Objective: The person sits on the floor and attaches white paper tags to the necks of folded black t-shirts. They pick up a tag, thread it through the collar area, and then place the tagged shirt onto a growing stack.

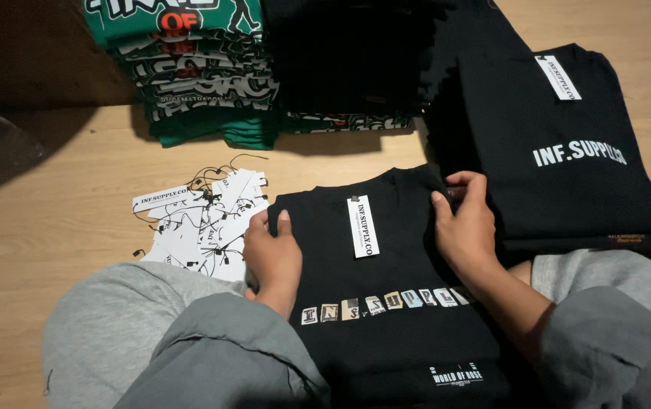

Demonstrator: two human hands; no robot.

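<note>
On black shirt (394,265), white rectangular tag (362,226), both hands

A small clothing stockroom or packing area is suggested, possibly set up in a home, though the dim view leaves that uncertain. Work is done on a bare wooden floor (53,220). Stacks of folded green printed T-shirts (189,68) and black T-shirts (568,151) are piled there, beside a heap of white hang tags (204,220) with strings.

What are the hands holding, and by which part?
Both grip the black T-shirt: left hand at its left shoulder edge, right hand at its right shoulder edge.
</note>
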